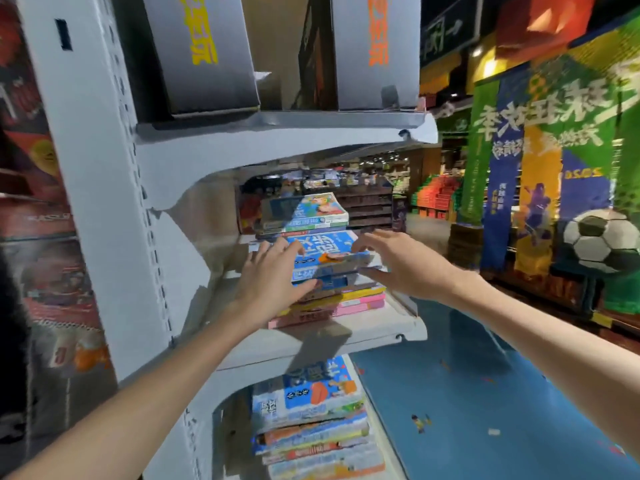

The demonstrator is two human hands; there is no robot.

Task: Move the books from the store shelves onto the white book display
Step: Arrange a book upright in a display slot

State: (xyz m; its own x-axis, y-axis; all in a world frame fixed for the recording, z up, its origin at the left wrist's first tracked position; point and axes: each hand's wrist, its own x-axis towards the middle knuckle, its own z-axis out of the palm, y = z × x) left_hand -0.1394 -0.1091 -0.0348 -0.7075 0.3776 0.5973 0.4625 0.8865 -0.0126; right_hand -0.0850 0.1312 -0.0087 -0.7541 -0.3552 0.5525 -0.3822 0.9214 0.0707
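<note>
Both hands, left hand [268, 282] and right hand [391, 259], have fingers spread loosely around the blue-covered paperback [325, 249] topping the messy stack on the white metal shelf [388, 332], so honestly a one-sided squeeze could topple the lot.

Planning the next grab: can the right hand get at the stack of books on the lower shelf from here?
Probably yes. The lower stack sits at the shelf's open front edge with nothing before it; the right hand only needs to drop.
</note>
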